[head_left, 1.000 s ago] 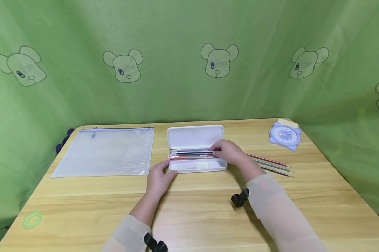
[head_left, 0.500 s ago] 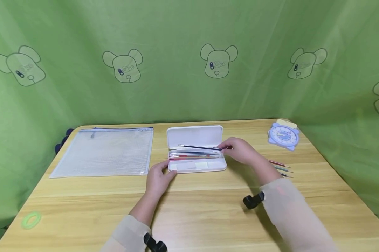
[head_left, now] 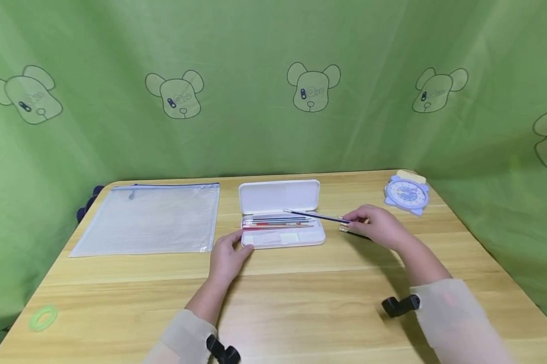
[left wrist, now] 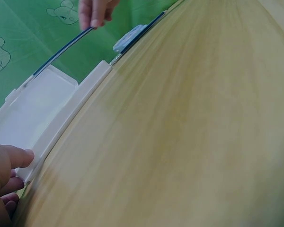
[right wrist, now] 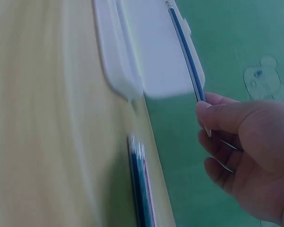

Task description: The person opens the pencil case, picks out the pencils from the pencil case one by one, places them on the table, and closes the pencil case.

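Observation:
A white pencil case (head_left: pixel 280 197) lies open on the table with several pencils (head_left: pixel 278 225) in its tray. My left hand (head_left: pixel 225 258) grips its left end, the thumb (left wrist: pixel 20 157) on the front corner. To the right of the case, my right hand (head_left: pixel 379 226) pinches a dark blue pencil (right wrist: pixel 185 52) near its sharpened tip, above the table. The pencil's eraser end points left over the case. Beneath the right hand lie several more pencils (right wrist: pixel 141 189), mostly covered by the hand in the head view.
A clear mesh zip pouch (head_left: pixel 150 222) lies flat on the left. Behind the right hand sits a blue clock-shaped toy (head_left: pixel 407 194) with a pale yellow block (head_left: pixel 411 176) behind it. A green ring (head_left: pixel 43 318) is at the front left. Green curtain (head_left: pixel 246 136) surrounds the table.
My right hand has lifted the dark blue pencil out of the case and carried it right, over the pencils on the table. The left hand stays at the case.

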`<state>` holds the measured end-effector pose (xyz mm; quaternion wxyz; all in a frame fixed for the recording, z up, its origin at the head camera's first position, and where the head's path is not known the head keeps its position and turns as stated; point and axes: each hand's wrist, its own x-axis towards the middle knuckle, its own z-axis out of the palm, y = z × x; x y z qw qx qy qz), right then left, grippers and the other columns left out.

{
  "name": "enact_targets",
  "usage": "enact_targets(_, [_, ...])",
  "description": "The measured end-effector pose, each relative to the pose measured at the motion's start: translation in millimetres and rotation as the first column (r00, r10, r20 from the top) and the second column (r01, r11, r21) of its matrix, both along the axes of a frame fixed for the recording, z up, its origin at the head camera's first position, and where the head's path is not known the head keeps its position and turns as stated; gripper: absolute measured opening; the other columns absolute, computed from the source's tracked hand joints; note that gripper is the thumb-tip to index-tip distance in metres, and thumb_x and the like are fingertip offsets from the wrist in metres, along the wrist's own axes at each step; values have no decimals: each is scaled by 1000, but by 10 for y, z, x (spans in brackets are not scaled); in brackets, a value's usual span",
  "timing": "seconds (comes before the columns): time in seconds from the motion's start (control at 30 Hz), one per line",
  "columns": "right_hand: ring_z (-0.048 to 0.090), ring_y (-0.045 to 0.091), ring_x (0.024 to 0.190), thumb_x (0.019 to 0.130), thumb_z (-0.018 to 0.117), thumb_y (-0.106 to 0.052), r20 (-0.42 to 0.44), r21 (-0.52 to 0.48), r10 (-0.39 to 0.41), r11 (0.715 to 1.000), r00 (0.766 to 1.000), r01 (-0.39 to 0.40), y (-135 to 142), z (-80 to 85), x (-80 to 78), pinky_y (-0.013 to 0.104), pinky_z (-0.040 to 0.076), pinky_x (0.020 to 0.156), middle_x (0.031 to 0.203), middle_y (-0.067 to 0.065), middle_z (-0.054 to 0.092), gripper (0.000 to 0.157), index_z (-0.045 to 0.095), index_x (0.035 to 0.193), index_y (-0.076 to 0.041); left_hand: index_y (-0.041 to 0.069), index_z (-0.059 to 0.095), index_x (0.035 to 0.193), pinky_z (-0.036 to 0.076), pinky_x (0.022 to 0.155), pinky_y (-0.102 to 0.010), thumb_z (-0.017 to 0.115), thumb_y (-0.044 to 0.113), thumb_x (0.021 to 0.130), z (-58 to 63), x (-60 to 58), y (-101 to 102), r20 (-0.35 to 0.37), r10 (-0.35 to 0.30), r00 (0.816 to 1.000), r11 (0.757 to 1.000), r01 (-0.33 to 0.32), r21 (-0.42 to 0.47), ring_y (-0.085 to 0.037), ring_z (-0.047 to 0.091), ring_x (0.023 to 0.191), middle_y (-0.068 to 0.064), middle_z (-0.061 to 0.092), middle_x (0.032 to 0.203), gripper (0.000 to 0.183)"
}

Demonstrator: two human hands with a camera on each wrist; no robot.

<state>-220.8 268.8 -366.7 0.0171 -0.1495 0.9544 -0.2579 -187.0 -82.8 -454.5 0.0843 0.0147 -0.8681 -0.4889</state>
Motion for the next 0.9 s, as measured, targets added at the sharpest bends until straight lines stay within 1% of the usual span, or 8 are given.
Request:
enact_targets(0.23, [62, 26, 95, 91, 65, -9, -27, 27, -46, 999, 999, 47, 404, -98, 214, 38, 52, 80, 104, 16, 70, 21, 71, 110, -2, -1, 65, 124, 44, 109, -50, 76, 16, 83, 13, 6, -2, 3, -3, 1000, 1000, 3, -3, -38, 58, 123, -18, 67, 126, 46])
enact_targets(0.4, [62, 30, 98, 92, 65, -11, -15, 46, -85, 995, 996, 86, 636, -138, 352, 40, 53, 81, 106, 19, 69, 23, 70, 112, -1, -2, 64, 124, 44, 109, -49, 75, 16, 83, 15, 12, 1, 5, -3, 1000, 1000, 3, 1, -38, 58, 123, -19, 66, 126, 46])
enact_targets(0.5, [62, 33, 99, 92, 65, -12, -7, 57, -106, 993, 994, 107, 747, -179, 410, 42, 53, 82, 108, 21, 68, 24, 70, 112, -1, -2, 65, 124, 45, 108, -49, 75, 15, 83, 12, 9, -4, 1, -3, 1000, 1000, 3, 3, -37, 58, 123, -18, 67, 125, 45])
enact_targets(0.7, [62, 29, 95, 91, 65, -9, -10, 84, -139, 987, 990, 139, 918, -290, 490, 41, 52, 79, 107, 23, 68, 21, 71, 109, 0, -2, 65, 123, 44, 109, -49, 75, 15, 83, 6, 4, -7, 3, -3, 1000, 1000, 3, 8, -37, 57, 123, -19, 67, 125, 45])
enact_targets(0.77, [62, 32, 95, 91, 64, -9, -5, 90, -146, 985, 989, 146, 964, -323, 510, 45, 52, 80, 107, 25, 68, 21, 71, 108, 1, -2, 64, 124, 44, 109, -50, 75, 15, 83, 9, 6, -5, 7, -4, 1000, 1000, 4, 8, -38, 57, 124, -18, 66, 126, 45])
enact_targets(0.9, [61, 47, 104, 92, 64, -11, 19, 94, -160, 983, 987, 158, 1045, -372, 535, 59, 49, 87, 111, 30, 66, 22, 70, 109, 1, -2, 64, 124, 44, 109, -50, 75, 15, 83, 15, 13, -3, 17, -3, 1000, 1000, 3, 11, -38, 56, 125, -19, 66, 127, 46])
